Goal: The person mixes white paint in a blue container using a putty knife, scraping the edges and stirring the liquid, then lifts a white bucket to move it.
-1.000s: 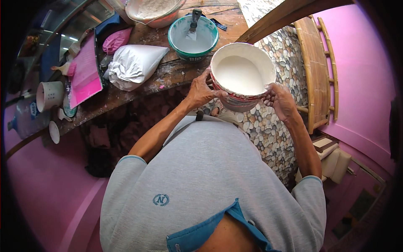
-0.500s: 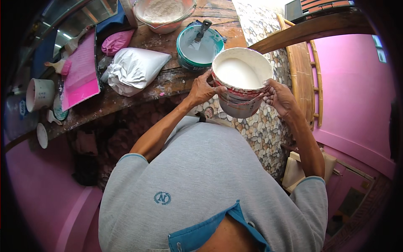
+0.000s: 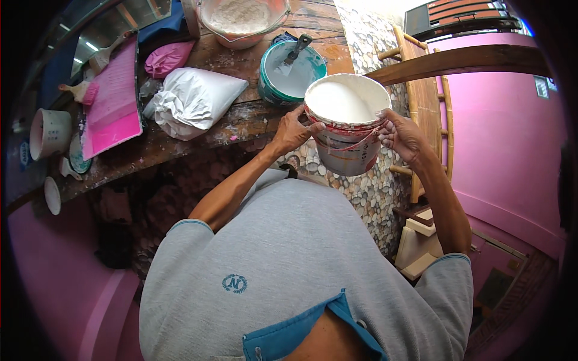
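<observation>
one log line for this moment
left hand: gripping bucket | right hand: gripping bucket rim | bucket: held, white contents | table: teal tub, scraper inside

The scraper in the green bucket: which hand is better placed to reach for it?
Left, probably: the left hand holds the white bucket on the side nearer the green bucket and scraper; the right hand is on the opposite side. Both are occupied; the left would have to release first.
</observation>
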The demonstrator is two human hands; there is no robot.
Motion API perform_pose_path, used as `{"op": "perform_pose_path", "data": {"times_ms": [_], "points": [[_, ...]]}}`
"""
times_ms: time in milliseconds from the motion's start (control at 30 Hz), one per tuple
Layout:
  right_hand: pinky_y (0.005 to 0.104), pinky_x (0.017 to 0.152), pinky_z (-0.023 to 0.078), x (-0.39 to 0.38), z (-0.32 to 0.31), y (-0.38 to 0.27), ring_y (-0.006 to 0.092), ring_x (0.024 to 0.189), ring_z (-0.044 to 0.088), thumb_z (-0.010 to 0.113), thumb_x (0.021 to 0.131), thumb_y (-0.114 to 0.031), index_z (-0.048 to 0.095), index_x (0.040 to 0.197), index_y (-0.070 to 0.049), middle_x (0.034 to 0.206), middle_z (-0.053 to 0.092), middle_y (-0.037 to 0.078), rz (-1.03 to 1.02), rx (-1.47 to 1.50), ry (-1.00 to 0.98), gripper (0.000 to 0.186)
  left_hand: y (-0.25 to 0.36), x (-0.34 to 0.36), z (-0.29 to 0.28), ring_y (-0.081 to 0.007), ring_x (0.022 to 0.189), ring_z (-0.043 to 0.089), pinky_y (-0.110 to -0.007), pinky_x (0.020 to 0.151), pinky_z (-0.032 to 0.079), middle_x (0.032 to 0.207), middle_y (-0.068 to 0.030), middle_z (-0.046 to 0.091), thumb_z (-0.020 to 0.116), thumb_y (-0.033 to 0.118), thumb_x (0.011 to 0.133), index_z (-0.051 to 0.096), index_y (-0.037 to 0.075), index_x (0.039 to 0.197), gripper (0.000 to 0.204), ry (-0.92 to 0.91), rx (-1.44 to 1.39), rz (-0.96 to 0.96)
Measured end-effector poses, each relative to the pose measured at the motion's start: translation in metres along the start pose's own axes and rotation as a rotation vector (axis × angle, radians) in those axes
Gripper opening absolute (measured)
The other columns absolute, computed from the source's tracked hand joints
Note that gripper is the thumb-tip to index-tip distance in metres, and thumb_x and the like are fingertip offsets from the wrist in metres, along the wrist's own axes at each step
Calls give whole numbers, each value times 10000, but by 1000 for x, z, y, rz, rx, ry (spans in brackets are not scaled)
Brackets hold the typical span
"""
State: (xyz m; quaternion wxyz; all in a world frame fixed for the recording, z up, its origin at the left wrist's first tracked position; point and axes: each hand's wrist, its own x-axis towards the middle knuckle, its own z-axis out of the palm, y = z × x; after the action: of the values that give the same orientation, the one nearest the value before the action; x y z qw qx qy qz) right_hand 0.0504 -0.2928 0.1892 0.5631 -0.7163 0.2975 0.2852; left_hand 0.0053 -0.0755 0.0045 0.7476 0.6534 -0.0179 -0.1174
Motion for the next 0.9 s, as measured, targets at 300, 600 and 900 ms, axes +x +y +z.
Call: {"op": "perform_pose_path", "data": {"times_ms": [300, 600, 900], "points": [[199, 487, 496, 1, 7, -14, 120, 528, 580, 713, 773, -231, 541, 857, 15, 651, 570, 45, 0, -11, 8, 312, -6, 3, 1, -328, 1120, 554, -384, 943, 442, 1171, -229, 587, 673, 747, 594, 483, -39, 1266, 1051, -21, -55, -45], [205, 482, 479, 7, -4, -2, 125, 541, 572, 684, 777, -222, 529, 839, -12, 661, 566, 42, 40, 26, 16, 269, 10, -2, 3, -309, 1104, 570, -376, 928, 460, 1149, -218, 602, 725, 702, 574, 490, -40, 1252, 1032, 18, -5, -74], [244, 501, 390, 32, -53, 77, 125, 564, 513, 562, 783, -191, 560, 833, -33, 683, 574, 48, -48, 149, -113, 166, 15, -5, 28, -295, 1122, 565, -381, 963, 458, 1202, -206, 572, 852, 531, 496, 361, 7, 1353, 1118, 21, 252, -57]]}}
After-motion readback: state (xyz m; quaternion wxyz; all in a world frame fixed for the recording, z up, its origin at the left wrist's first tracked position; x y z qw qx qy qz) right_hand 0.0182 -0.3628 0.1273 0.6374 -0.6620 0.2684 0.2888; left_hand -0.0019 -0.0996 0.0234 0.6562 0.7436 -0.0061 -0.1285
